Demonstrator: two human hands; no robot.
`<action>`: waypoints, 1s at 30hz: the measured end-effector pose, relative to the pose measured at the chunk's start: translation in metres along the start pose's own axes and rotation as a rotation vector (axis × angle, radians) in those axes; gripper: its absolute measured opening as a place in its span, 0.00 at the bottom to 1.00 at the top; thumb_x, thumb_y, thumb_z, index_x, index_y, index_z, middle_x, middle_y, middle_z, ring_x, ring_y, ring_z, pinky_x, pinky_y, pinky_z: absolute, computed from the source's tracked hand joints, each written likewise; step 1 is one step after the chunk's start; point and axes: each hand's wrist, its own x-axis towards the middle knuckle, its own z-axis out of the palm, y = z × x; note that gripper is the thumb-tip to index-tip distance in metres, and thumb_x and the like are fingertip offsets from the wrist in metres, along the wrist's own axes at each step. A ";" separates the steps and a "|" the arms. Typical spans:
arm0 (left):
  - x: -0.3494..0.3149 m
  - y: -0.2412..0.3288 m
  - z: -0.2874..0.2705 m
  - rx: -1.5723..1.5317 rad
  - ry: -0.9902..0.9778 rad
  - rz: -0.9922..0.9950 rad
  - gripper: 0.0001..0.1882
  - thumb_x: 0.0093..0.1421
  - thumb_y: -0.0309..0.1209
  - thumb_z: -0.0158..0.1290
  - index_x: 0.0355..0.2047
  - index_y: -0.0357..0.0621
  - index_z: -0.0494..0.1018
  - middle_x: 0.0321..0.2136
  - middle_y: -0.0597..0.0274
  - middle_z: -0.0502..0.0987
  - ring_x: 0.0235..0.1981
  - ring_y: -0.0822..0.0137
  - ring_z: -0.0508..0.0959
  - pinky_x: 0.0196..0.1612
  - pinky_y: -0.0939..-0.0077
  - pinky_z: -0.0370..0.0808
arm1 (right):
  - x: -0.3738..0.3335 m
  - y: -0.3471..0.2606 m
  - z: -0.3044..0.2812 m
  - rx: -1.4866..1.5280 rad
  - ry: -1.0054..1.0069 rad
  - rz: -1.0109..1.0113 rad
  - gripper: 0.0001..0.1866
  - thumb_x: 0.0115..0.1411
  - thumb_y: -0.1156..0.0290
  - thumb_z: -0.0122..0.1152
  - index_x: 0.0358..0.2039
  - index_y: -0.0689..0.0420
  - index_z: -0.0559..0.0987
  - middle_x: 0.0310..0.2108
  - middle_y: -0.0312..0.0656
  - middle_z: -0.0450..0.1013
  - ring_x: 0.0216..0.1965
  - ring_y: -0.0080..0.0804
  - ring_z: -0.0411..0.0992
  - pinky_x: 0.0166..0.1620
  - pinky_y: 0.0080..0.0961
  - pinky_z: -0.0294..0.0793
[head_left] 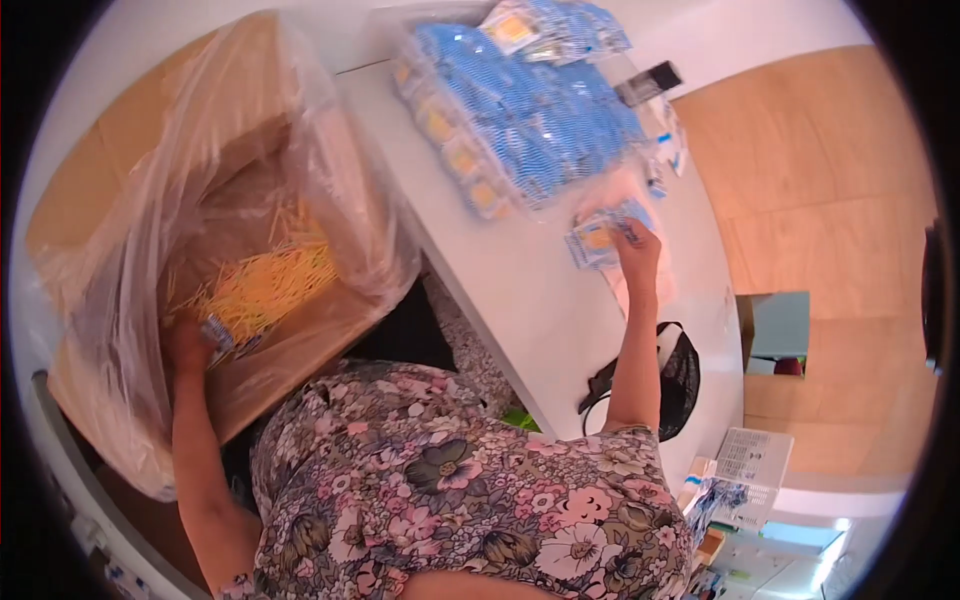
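Observation:
Inside a cardboard box point(330, 350) lined with clear plastic point(350, 200), a heap of thin yellow-orange sticks point(270, 290) lies at the bottom. My left hand point(188, 345) reaches in at the heap's near left edge, its fingers closed on a small blue-and-white packet point(216, 332). Over the white table, my right hand point(637, 243) pinches a blue-striped packet point(595, 243) with a yellow-orange patch. Just beyond it stands a clear plastic tray point(445, 150) filled with rows of similar blue-striped packets point(535, 110). More loose packets point(560, 30) lie across its far end.
A black mesh bag point(682, 385) rests on the white table point(500, 300) near my right forearm. A small dark-topped container point(650, 83) sits beside the tray. At the lower right stands a white basket point(752, 475). The box adjoins the table's left edge.

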 end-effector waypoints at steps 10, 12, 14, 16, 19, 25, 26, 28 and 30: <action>0.006 0.005 0.028 -0.154 0.135 -0.015 0.19 0.35 0.26 0.61 0.32 0.42 0.75 0.32 0.50 0.77 0.35 0.52 0.76 0.41 0.65 0.70 | -0.042 -0.172 0.020 -0.059 0.444 -0.844 0.11 0.50 0.81 0.60 0.36 0.65 0.74 0.40 0.50 0.71 0.39 0.43 0.70 0.44 0.34 0.70; 0.001 0.011 0.012 -0.184 0.079 -0.021 0.17 0.37 0.28 0.61 0.31 0.42 0.75 0.31 0.50 0.77 0.34 0.53 0.76 0.40 0.65 0.70 | -0.061 -0.209 0.045 0.109 0.235 -1.101 0.10 0.48 0.83 0.59 0.34 0.66 0.74 0.37 0.53 0.71 0.37 0.45 0.70 0.42 0.37 0.69; 0.000 0.014 0.000 -0.229 0.029 -0.006 0.16 0.38 0.29 0.61 0.31 0.41 0.75 0.30 0.51 0.77 0.33 0.54 0.76 0.39 0.65 0.70 | -0.085 -0.255 0.092 0.364 -0.025 -1.150 0.10 0.45 0.82 0.59 0.30 0.65 0.74 0.34 0.52 0.72 0.35 0.45 0.70 0.40 0.38 0.69; -0.003 0.015 -0.005 -0.328 -0.040 -0.129 0.14 0.41 0.32 0.61 0.30 0.41 0.76 0.28 0.52 0.77 0.31 0.56 0.76 0.37 0.64 0.70 | -0.097 -0.299 0.145 0.394 -0.318 -1.107 0.06 0.47 0.80 0.60 0.28 0.62 0.76 0.32 0.45 0.73 0.31 0.40 0.70 0.36 0.30 0.69; -0.001 0.024 -0.039 -0.622 -0.355 -0.236 0.18 0.42 0.37 0.61 0.35 0.47 0.77 0.40 0.52 0.74 0.44 0.55 0.72 0.49 0.61 0.66 | -0.106 -0.318 0.234 0.531 -0.700 -0.995 0.05 0.50 0.75 0.58 0.29 0.61 0.76 0.31 0.44 0.73 0.31 0.41 0.71 0.34 0.30 0.70; -0.005 -0.003 0.005 -0.080 0.098 -0.058 0.22 0.49 0.36 0.55 0.46 0.53 0.71 0.45 0.54 0.72 0.47 0.55 0.70 0.51 0.62 0.65 | -0.100 -0.338 0.336 -0.112 -1.078 -0.963 0.09 0.52 0.68 0.55 0.30 0.59 0.77 0.28 0.50 0.72 0.32 0.49 0.71 0.35 0.40 0.69; -0.005 -0.001 0.005 -0.091 0.097 -0.061 0.22 0.49 0.36 0.55 0.46 0.53 0.71 0.45 0.54 0.72 0.47 0.55 0.70 0.51 0.62 0.65 | -0.090 -0.329 0.354 -0.133 -0.995 -0.971 0.08 0.51 0.70 0.54 0.30 0.59 0.77 0.29 0.51 0.72 0.33 0.49 0.71 0.35 0.41 0.69; -0.006 0.009 -0.010 -0.036 0.383 -0.054 0.21 0.54 0.36 0.51 0.49 0.52 0.68 0.49 0.54 0.70 0.51 0.56 0.67 0.54 0.63 0.63 | -0.076 -0.319 0.381 -0.162 -0.919 -0.978 0.08 0.50 0.72 0.53 0.29 0.59 0.77 0.29 0.51 0.72 0.33 0.49 0.71 0.35 0.41 0.70; -0.006 0.033 -0.051 -0.059 0.260 -0.095 0.22 0.51 0.35 0.54 0.48 0.50 0.69 0.48 0.53 0.70 0.50 0.54 0.68 0.54 0.62 0.63 | -0.069 -0.309 0.399 -0.389 -0.988 -1.040 0.08 0.48 0.74 0.50 0.27 0.59 0.77 0.29 0.52 0.73 0.34 0.49 0.72 0.37 0.40 0.71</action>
